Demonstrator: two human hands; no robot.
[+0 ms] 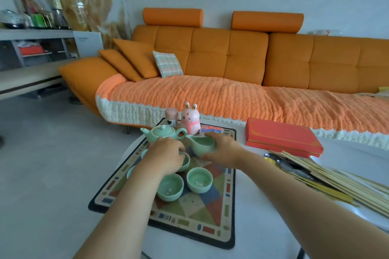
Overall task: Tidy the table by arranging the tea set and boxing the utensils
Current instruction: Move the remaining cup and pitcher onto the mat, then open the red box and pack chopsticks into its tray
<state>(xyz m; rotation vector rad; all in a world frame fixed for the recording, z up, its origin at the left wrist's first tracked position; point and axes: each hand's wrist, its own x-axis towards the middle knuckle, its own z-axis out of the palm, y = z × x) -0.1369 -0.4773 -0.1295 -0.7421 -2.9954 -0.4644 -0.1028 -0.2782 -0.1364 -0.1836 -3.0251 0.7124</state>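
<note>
My left hand [166, 154] lies palm-down over the mat, fingers curled onto the rim of a small pale-green ceramic teacup [185, 163]. My knuckles hide most of that cup, so I can see the curl but not how firm the hold is. My right hand [223, 149] is wrapped round the pale-green ceramic pouring pitcher [201, 145], thumb on the near side and fingers over the far rim, with the spout pointing left. The pale-green lidded ceramic teapot [163, 133] stands upright at the far left of the mat, just beside that spout.

Two more green teacups stand upright closer to me — the near-left teacup [170, 187] against my left forearm, the near-right teacup [199, 180] just beside it. Rims of two others show to the left of that arm.

All of this sits on a rectangular black-bordered mat with a multicoloured geometric pattern [210, 218], which lies on the round white worktop [263, 202].

On the right of the worktop, a fanned bundle of pale bamboo chopsticks [336, 183] lies across some metal spoons [288, 166]. The flat red rectangular box with gold trim [282, 136] is closed and lies just beyond them.

Behind the tea set stand a pink rabbit figurine [190, 120] and a small pink-lidded jar [171, 116], with a red-and-blue card pack [211, 129] lying beside them. An orange sofa [231, 59] fills the background.
</note>
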